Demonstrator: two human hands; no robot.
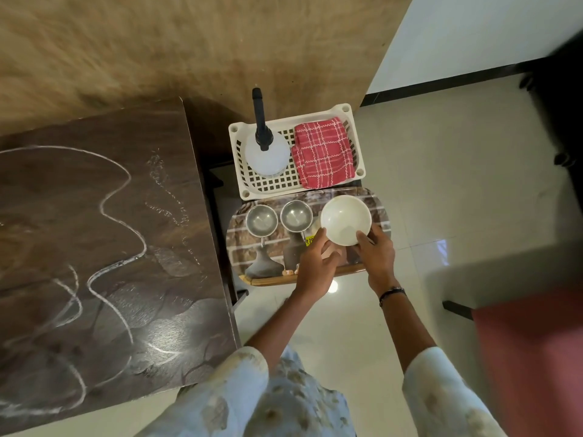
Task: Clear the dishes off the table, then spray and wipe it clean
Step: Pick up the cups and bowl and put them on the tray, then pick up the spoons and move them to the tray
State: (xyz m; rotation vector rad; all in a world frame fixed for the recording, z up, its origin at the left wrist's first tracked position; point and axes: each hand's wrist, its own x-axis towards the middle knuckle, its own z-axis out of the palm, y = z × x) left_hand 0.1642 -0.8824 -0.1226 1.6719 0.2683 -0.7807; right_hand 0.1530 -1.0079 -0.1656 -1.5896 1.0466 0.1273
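Note:
A white bowl point(345, 219) is over the right part of a printed serving tray point(252, 263); I cannot tell whether it rests on the tray. My left hand point(315, 263) grips its near-left rim and my right hand point(375, 250) grips its near-right rim. Two small steel cups point(262, 219) point(296, 216) stand on the tray to the left of the bowl. Behind the tray, a white plastic basket point(268, 184) holds a spray bottle point(266, 152) with a black nozzle and a folded red checked cloth point(321, 152). The dark brown table point(94, 263) at left bears white chalk-like scribbles.
The tray and basket sit to the right of the table, above a shiny tiled floor point(441, 184). A textured brown wall point(189, 42) runs behind. A blurred dark shape and a reddish surface point(530, 342) fill the right edge.

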